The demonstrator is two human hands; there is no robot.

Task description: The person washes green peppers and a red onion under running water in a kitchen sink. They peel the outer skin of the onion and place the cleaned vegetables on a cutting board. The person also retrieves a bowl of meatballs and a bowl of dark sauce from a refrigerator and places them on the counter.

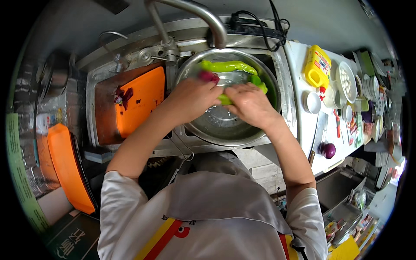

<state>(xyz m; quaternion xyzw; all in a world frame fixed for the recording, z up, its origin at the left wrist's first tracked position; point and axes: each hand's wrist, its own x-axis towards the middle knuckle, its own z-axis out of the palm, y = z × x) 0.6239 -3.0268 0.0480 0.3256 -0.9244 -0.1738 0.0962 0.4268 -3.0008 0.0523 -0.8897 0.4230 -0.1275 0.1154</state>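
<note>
Both my hands are over a round stainless-steel basin [227,142] that holds water and sits in the right sink bowl. A green pepper [224,99] spans my left hand [191,99] and my right hand [249,103], gripped by the fingers of both and partly covered by them. Beyond my left knuckles is a blurred purple-red vegetable [208,76], perhaps an onion. One long green pepper [230,66] lies along the far side of the basin. More green pepper [259,84] shows behind my right hand.
A steel faucet [219,31] arches over the basin. In the left sink bowl, an orange board [143,104] carries purple peelings [123,97]. On the white counter at right are a knife [319,133], a purple onion [329,150], a white bowl [312,102] and a yellow jug [317,66].
</note>
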